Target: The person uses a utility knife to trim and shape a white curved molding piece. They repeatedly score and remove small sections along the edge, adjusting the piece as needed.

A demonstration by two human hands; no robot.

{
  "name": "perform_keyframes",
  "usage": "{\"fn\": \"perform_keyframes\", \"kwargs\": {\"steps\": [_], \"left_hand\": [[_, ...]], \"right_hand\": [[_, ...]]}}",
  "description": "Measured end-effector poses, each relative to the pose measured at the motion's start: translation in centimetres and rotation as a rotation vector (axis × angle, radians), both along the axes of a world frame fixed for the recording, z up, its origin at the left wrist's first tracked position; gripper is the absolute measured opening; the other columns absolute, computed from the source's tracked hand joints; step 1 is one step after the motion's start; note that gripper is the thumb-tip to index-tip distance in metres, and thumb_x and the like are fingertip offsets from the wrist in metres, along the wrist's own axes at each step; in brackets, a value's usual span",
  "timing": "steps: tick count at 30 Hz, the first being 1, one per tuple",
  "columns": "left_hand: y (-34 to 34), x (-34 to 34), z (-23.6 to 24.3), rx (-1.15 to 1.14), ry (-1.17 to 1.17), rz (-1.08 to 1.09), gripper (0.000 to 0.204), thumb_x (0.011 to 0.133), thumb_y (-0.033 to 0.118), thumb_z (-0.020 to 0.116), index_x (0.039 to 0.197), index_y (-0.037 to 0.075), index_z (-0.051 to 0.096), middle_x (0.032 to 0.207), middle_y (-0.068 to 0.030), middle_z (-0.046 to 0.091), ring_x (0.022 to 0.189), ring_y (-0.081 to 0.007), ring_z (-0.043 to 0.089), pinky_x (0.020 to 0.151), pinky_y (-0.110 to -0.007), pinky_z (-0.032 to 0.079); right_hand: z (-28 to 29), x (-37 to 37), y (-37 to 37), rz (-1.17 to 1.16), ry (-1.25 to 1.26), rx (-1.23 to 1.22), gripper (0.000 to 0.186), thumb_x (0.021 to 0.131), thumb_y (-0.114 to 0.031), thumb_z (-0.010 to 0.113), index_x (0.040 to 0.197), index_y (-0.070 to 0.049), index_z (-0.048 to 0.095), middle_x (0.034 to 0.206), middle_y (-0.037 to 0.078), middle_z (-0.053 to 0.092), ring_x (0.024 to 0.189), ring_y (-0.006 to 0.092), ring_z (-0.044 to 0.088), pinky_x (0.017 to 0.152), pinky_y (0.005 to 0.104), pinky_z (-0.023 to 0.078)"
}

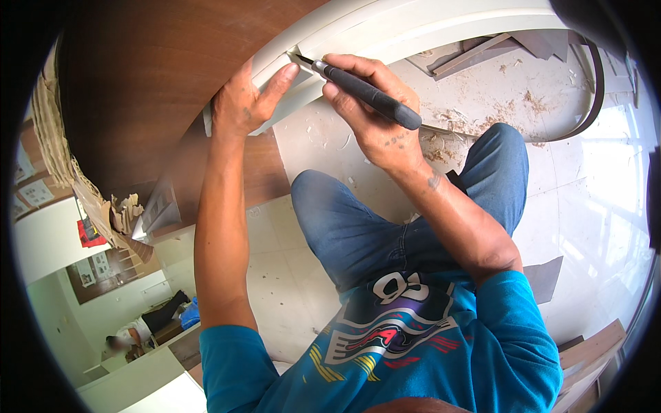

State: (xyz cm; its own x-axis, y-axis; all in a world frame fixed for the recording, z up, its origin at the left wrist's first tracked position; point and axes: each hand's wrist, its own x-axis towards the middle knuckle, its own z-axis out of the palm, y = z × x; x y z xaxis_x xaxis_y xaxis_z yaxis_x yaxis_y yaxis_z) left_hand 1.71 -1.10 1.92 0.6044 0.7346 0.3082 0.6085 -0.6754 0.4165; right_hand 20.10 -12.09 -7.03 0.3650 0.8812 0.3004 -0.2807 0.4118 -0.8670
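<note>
My right hand (pixel 385 117) grips the thick black handle of a craft knife (pixel 368 95), index finger stretched along it. Its thin dark blade points at the corner of a white panel (pixel 406 31) with a stepped edge. My left hand (pixel 244 103) holds the panel's edge beside that corner. Its thumb lies close to the blade tip, while its other fingers are mostly hidden. A brown wood-faced board (pixel 158 76) rises next to the panel on the left.
A dark flexible strip (pixel 597 82) loops across the floor at right. Wood shavings (pixel 509 110) and grey board offcuts (pixel 544 45) lie near it. Wooden boards (pixel 592 358) stand at lower right. Another person (pixel 138 334) is low down at far left, beside a blue bag (pixel 190 313).
</note>
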Motion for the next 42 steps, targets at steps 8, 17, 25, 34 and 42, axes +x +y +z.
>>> {"fn": "perform_keyframes", "kwargs": {"steps": [8, 17, 25, 34, 42], "left_hand": [[-0.1, -0.1, 0.2, -0.08, 0.051, 0.021, 0.054, 0.103, 0.042, 0.073, 0.138, 0.001, 0.069, 0.121, -0.0183, 0.077, 0.113, -0.0296, 0.072, 0.1, -0.039, 0.053], [0.1, -0.3, 0.0, -0.106, 0.034, 0.034, 0.055, 0.102, 0.045, 0.075, 0.134, 0.001, 0.071, 0.115, -0.0166, 0.078, 0.108, -0.0272, 0.073, 0.096, -0.038, 0.055], [-0.2, 0.0, 0.5, -0.16, 0.011, -0.012, 0.056, 0.101, 0.043, 0.077, 0.134, -0.001, 0.07, 0.112, -0.0152, 0.079, 0.104, -0.0238, 0.073, 0.093, -0.037, 0.056], [-0.2, 0.1, 0.5, -0.129, 0.065, 0.032, 0.065, 0.102, 0.037, 0.074, 0.151, -0.002, 0.057, 0.141, -0.0209, 0.069, 0.134, -0.0325, 0.064, 0.113, -0.041, 0.047], [-0.1, 0.2, 0.6, -0.088, 0.06, 0.008, 0.061, 0.101, 0.037, 0.075, 0.146, -0.002, 0.061, 0.136, -0.0206, 0.07, 0.127, -0.0324, 0.066, 0.11, -0.041, 0.048]], "right_hand": [[0.1, 0.6, 0.7, 0.067, 0.039, 0.002, 0.033, 0.096, -0.007, 0.083, 0.128, -0.006, 0.076, 0.107, 0.003, 0.075, 0.094, 0.0102, 0.069, 0.084, 0.0259, 0.056], [1.3, 4.2, 0.8, 0.223, -0.04, -0.069, 0.027, 0.095, -0.008, 0.084, 0.121, -0.004, 0.079, 0.099, 0.003, 0.079, 0.09, 0.0098, 0.072, 0.081, 0.0262, 0.058], [0.5, 4.4, 0.6, 0.18, -0.021, -0.006, 0.029, 0.095, -0.008, 0.083, 0.124, -0.005, 0.078, 0.098, 0.003, 0.079, 0.089, 0.0097, 0.071, 0.081, 0.0264, 0.057], [0.5, 1.7, 0.1, 0.059, -0.026, 0.019, 0.033, 0.095, -0.007, 0.083, 0.127, -0.008, 0.077, 0.106, 0.004, 0.073, 0.092, 0.0118, 0.068, 0.083, 0.0276, 0.055], [0.0, 0.5, -0.2, 0.01, 0.018, 0.008, 0.033, 0.096, -0.007, 0.083, 0.128, -0.007, 0.077, 0.105, 0.004, 0.072, 0.094, 0.0121, 0.067, 0.085, 0.0282, 0.054]]}}
